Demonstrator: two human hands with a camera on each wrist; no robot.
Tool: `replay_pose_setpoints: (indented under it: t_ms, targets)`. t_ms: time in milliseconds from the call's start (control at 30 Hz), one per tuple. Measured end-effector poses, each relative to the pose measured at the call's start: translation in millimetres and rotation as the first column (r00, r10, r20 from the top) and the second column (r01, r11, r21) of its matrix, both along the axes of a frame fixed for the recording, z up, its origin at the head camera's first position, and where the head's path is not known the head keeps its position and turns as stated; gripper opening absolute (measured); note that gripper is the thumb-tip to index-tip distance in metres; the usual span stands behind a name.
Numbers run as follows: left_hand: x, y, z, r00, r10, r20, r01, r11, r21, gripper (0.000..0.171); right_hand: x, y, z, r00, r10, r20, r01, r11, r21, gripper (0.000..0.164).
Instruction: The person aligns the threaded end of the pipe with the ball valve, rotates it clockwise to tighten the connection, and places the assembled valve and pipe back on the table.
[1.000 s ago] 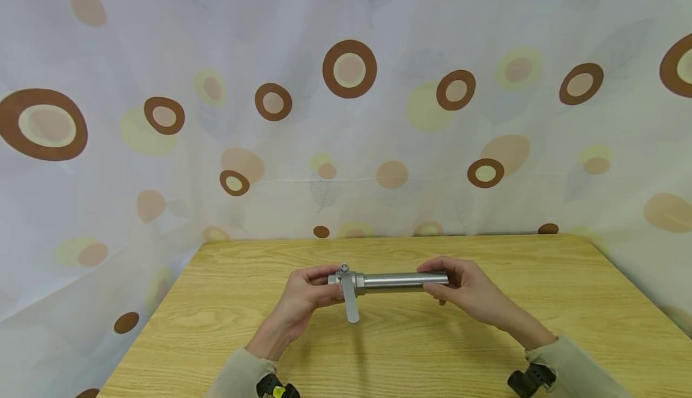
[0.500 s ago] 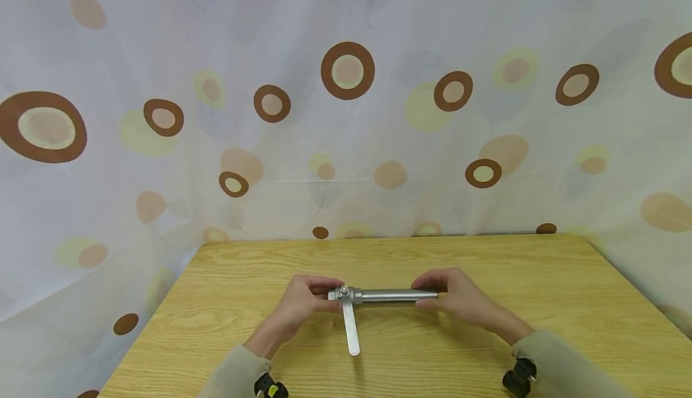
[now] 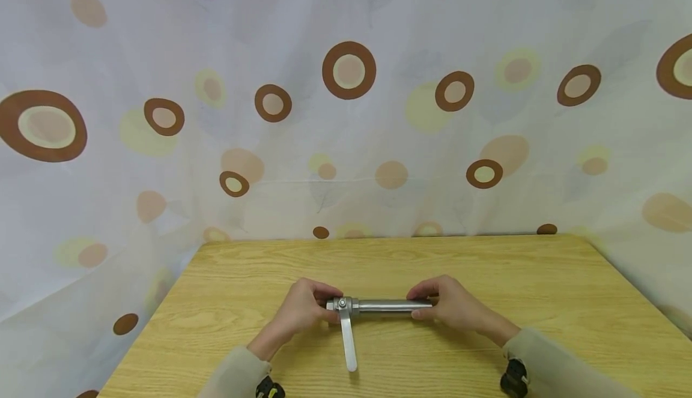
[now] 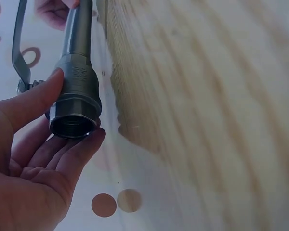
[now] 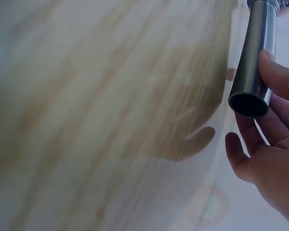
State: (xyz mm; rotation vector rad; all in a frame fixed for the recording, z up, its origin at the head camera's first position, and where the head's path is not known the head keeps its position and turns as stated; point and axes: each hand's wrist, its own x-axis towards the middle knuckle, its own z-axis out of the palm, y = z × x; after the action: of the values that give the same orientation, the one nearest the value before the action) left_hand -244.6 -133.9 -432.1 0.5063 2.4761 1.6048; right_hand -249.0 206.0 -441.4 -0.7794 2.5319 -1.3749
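Observation:
A metal ball valve [image 3: 343,304] with a straight steel pipe [image 3: 384,306] joined to its right side lies crosswise between the two hands, low over the table. My left hand [image 3: 304,308] grips the valve body at its open left end, thumb on the near side and fingers behind. The flat lever handle [image 3: 348,343] points toward me. My right hand [image 3: 451,305] holds the pipe near its free end between thumb and fingers. In the left wrist view the valve's hollow threaded mouth [image 4: 73,126] shows; the right wrist view shows the pipe's open round end [image 5: 249,104].
A light wood-grain table [image 3: 259,266] spreads under the hands. Behind it and at both sides hangs a white curtain [image 3: 303,194] printed with brown and yellow rings. Each wrist wears a small black camera on a strap, below a beige sleeve [image 3: 238,371].
Both hands have lowered the valve and pipe toward the table and nearer to me. The pipe has shifted slightly left, and the lever shows longer in the head view.

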Motion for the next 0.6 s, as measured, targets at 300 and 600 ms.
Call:
replay_pose_setpoints:
  t_ms: [300,600]
  targets:
    - [0.3,1.4,-0.2,1.000,0.005,-0.005,-0.005,0.998,-0.070,0.039,-0.1,-0.8,-0.1,1.000,-0.005,-0.013,0.006,1.000,0.020,0.030]
    - [-2.0,1.2,3.6,1.000,0.000,0.004,0.001,0.993,-0.116,0.041,-0.8,0.5,0.8,1.000,0.000,-0.020,0.000,1.000,0.008,0.031]
